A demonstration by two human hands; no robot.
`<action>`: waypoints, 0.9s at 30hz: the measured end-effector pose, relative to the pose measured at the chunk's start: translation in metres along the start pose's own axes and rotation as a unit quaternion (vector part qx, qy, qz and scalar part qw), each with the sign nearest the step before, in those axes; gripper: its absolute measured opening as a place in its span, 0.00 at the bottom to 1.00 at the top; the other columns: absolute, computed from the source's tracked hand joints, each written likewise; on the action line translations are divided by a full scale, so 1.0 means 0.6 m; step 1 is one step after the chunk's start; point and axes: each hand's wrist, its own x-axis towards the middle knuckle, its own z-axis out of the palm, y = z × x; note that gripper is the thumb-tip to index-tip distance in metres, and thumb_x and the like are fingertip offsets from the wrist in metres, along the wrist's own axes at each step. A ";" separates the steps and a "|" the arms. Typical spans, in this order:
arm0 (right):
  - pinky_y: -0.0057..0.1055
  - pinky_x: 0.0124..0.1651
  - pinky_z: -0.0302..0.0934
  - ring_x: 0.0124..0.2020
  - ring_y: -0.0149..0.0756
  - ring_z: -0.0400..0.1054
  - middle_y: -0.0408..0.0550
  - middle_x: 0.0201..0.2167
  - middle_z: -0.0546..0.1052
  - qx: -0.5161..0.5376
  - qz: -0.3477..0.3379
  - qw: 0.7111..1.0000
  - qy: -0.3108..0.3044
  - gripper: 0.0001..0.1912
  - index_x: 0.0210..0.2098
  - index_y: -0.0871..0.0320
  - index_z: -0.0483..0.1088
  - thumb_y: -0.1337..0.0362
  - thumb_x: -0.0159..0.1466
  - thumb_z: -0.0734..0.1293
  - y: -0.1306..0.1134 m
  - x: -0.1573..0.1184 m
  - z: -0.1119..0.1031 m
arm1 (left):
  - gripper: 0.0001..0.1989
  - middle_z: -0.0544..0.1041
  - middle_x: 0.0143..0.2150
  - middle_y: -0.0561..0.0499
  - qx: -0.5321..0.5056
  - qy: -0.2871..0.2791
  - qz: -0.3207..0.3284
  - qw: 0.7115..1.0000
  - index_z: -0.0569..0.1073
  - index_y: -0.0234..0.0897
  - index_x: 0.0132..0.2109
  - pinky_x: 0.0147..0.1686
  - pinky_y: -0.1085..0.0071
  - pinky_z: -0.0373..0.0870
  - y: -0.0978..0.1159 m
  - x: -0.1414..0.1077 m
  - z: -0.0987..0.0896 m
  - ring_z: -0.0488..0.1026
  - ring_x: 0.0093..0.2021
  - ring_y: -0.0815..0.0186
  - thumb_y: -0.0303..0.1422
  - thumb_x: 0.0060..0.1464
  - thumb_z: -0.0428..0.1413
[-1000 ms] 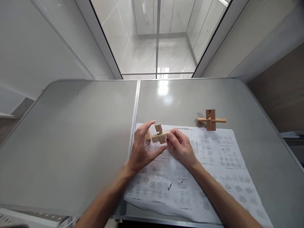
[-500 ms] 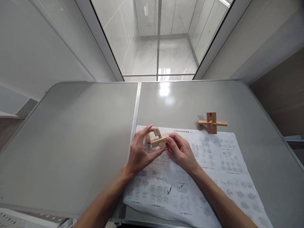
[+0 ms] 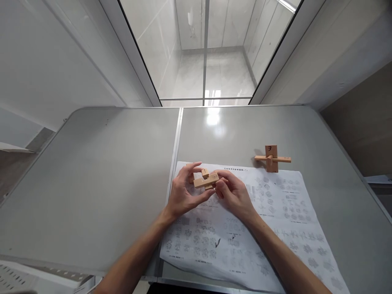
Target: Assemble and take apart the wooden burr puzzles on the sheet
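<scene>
Interlocked light wooden puzzle pieces point(image 3: 206, 180) are held just above a printed sheet point(image 3: 235, 222). My left hand point(image 3: 183, 192) grips them from the left, with the thumb below and the fingers curled over the top. At their right end, the pinched fingers of my right hand point(image 3: 234, 194) hold the same pieces. One bar lies across the front, and a small block end stands up behind it. Part of the wood is hidden behind my left fingers.
A darker wooden cross-shaped assembly point(image 3: 271, 159) stands on the grey table point(image 3: 122, 171) at the sheet's upper edge. Beyond the table is a glass window point(image 3: 190, 73). A white perforated object point(image 3: 30, 277) is at the lower left.
The wooden pieces have turned in my hands, so the front bar now shows a flatter, plainer face. Both hands keep their grip. The view has shifted slightly.
</scene>
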 end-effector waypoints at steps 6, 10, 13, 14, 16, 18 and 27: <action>0.32 0.28 0.58 0.25 0.31 0.62 0.45 0.34 0.75 0.029 -0.018 0.999 0.000 0.15 0.53 0.51 0.76 0.49 0.76 0.67 -0.001 0.001 -0.001 | 0.35 0.82 0.51 0.45 0.008 -0.015 -0.013 1.000 0.72 0.43 0.64 0.44 0.64 0.82 0.004 0.001 -0.004 0.83 0.44 0.60 0.39 0.52 0.73; 0.32 0.29 0.60 0.25 0.30 0.62 0.47 0.41 0.77 0.037 -0.029 0.999 -0.007 0.13 0.54 0.49 0.77 0.52 0.77 0.67 -0.004 0.004 0.001 | 0.34 0.82 0.51 0.45 0.014 -0.018 -0.019 1.000 0.71 0.43 0.64 0.41 0.64 0.81 0.004 0.002 -0.006 0.82 0.40 0.62 0.40 0.53 0.73; 0.33 0.30 0.62 0.27 0.31 0.63 0.49 0.46 0.76 0.034 -0.036 0.999 -0.016 0.13 0.55 0.48 0.77 0.52 0.77 0.67 -0.006 0.006 0.000 | 0.34 0.82 0.50 0.45 0.020 -0.025 -0.011 0.999 0.71 0.44 0.64 0.40 0.64 0.81 0.002 0.003 -0.007 0.81 0.39 0.63 0.40 0.54 0.73; 0.33 0.31 0.62 0.28 0.31 0.64 0.49 0.46 0.76 0.027 -0.039 0.999 -0.019 0.13 0.55 0.48 0.78 0.51 0.77 0.67 -0.007 0.006 0.000 | 0.34 0.82 0.50 0.45 0.027 -0.025 -0.005 0.999 0.71 0.44 0.64 0.40 0.65 0.80 0.001 0.003 -0.008 0.80 0.39 0.63 0.40 0.53 0.73; 0.34 0.32 0.63 0.29 0.32 0.64 0.49 0.45 0.74 0.010 -0.042 0.999 -0.023 0.14 0.55 0.48 0.79 0.51 0.77 0.66 -0.011 0.008 0.000 | 0.35 0.82 0.50 0.46 0.042 -0.027 0.005 0.999 0.71 0.45 0.65 0.40 0.65 0.80 0.000 0.004 -0.009 0.80 0.39 0.64 0.40 0.53 0.73; 0.35 0.33 0.64 0.30 0.33 0.65 0.49 0.44 0.74 -0.004 -0.042 0.999 -0.023 0.15 0.54 0.48 0.80 0.50 0.77 0.66 -0.015 0.009 -0.001 | 0.35 0.82 0.50 0.46 0.056 -0.027 0.013 0.998 0.71 0.45 0.65 0.42 0.64 0.80 0.000 0.003 -0.009 0.80 0.40 0.63 0.41 0.54 0.73; 0.37 0.42 0.68 0.38 0.40 0.71 0.48 0.40 0.77 -0.023 -0.021 0.999 0.023 0.17 0.46 0.53 0.79 0.46 0.74 0.70 -0.015 0.012 0.000 | 0.36 0.83 0.52 0.46 0.144 0.026 0.079 0.986 0.69 0.45 0.64 0.55 0.56 0.78 0.001 -0.003 -0.002 0.79 0.55 0.54 0.41 0.53 0.74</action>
